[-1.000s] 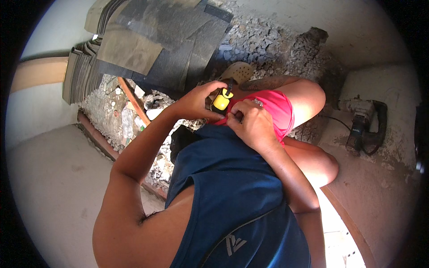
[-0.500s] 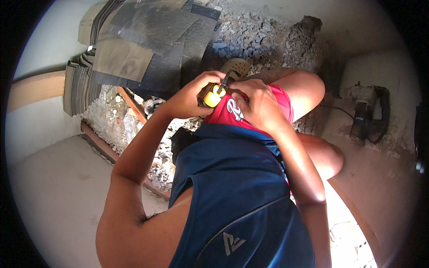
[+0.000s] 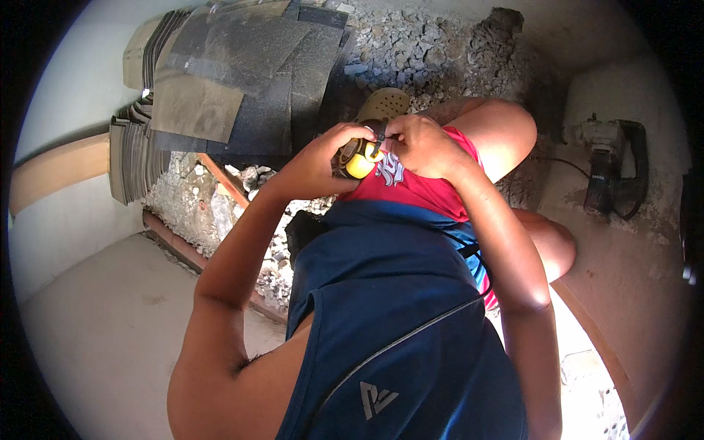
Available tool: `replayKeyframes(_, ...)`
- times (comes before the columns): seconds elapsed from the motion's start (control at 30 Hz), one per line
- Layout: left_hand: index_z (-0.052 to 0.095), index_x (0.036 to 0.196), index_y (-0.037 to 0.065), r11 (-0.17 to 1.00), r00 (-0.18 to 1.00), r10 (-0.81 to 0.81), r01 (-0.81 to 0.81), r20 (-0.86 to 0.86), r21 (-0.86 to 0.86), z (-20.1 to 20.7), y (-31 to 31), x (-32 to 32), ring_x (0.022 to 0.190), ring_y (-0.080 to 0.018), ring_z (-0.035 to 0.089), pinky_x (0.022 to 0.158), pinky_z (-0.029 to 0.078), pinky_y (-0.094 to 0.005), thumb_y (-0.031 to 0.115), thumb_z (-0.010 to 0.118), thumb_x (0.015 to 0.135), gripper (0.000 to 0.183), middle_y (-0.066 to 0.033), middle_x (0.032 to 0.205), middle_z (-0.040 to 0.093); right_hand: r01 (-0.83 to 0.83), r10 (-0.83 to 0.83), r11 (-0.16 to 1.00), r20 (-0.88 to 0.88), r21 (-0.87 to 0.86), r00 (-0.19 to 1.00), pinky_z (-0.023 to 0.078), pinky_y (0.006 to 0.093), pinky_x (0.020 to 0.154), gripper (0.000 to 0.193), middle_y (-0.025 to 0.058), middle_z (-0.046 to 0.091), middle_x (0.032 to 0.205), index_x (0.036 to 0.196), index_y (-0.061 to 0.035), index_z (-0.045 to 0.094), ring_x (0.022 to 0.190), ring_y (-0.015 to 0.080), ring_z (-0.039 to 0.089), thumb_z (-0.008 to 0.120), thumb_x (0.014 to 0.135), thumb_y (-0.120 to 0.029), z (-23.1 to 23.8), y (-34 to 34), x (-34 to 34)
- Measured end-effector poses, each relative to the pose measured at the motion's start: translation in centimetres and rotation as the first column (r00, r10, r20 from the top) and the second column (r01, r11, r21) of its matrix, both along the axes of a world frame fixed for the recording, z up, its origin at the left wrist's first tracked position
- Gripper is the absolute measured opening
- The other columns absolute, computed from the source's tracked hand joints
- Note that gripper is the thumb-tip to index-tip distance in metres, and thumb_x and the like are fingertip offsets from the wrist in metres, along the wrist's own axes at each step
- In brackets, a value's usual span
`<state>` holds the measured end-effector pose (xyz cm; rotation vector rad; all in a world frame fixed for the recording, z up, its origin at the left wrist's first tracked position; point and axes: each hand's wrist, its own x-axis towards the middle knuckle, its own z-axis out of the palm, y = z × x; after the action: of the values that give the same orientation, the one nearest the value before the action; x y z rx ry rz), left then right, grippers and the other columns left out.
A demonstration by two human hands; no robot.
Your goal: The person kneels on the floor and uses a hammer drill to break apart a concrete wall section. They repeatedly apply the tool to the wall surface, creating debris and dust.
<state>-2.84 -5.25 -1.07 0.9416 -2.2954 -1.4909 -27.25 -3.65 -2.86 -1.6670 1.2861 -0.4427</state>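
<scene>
Two hands meet over the lap at a small yellow-and-black object (image 3: 359, 166).
The left hand (image 3: 320, 163) grasps the object from its left side, above the red shorts (image 3: 433, 193); the right hand (image 3: 427, 147) has its fingers bent at a dark narrow piece (image 3: 380, 137) on the object's upper right, though whether they pinch it I cannot tell. Working this well calls for a firm left hold, the yellow part turned toward the eyes, and small, light right-hand finger movements, with both forearms settled near the body so the narrow piece isn't twisted or forced.
</scene>
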Motion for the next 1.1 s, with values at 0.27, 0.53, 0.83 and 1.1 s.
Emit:
replayKeyframes(0.27,0.05,0.139,0.009,0.993,0.994,0.097,-0.1,0.047,0.066,-0.9,-0.4,0.1,0.123,-0.0195,0.058,0.101,0.051,-0.0345,-0.005,0.081,0.071,0.076,-0.009,0.131,0.059,0.17,-0.174,0.985,-0.235,-0.034,0.956,0.058,0.05,0.086,0.03,0.0224,0.074,0.089,0.093,-0.0087,0.076,0.089,0.0376,0.073,0.069,0.09,-0.037,3.5,3.7,1.5)
replayKeyframes(0.53,0.041,0.147,0.01,0.94,0.998,0.035,-0.05,0.049,0.338,-0.1,-0.8,1.1,0.122,-0.0169,0.057,0.1,0.052,-0.0344,-0.006,0.078,0.08,0.078,-0.0077,0.128,0.058,0.202,-0.212,0.977,-0.331,-0.063,0.92,0.058,0.0467,0.082,0.032,0.0192,0.074,0.091,0.095,-0.0057,0.075,0.092,0.0367,0.072,0.072,0.087,-0.036,3.2,5.3,5.2)
replayKeyframes(0.83,0.039,0.153,0.009,0.956,0.992,-0.11,0.087,0.066,0.28,0.1,-1.8,1.2,0.123,-0.019,0.059,0.101,0.053,-0.0361,-0.001,0.083,0.079,0.086,-0.011,0.141,0.055,0.068,-0.141,0.937,-0.194,-0.344,0.971,0.057,0.0457,0.075,0.019,0.0178,0.07,0.087,0.087,-0.0045,0.069,0.086,0.0343,0.071,0.072,0.084,-0.023,1.7,7.4,5.7)
replayKeyframes(1.1,0.039,0.149,0.01,0.881,0.998,0.043,-0.018,-0.043,0.472,-0.3,-1.0,1.2,0.128,-0.0183,0.054,0.103,0.051,-0.0354,0.0,0.085,0.079,0.084,-0.007,0.139,0.053,0.022,-0.045,0.941,-0.061,-0.337,0.997,0.057,0.0459,0.079,0.018,0.0143,0.071,0.092,0.095,-0.0046,0.073,0.089,0.0349,0.071,0.071,0.09,-0.022,2.6,6.7,2.6)
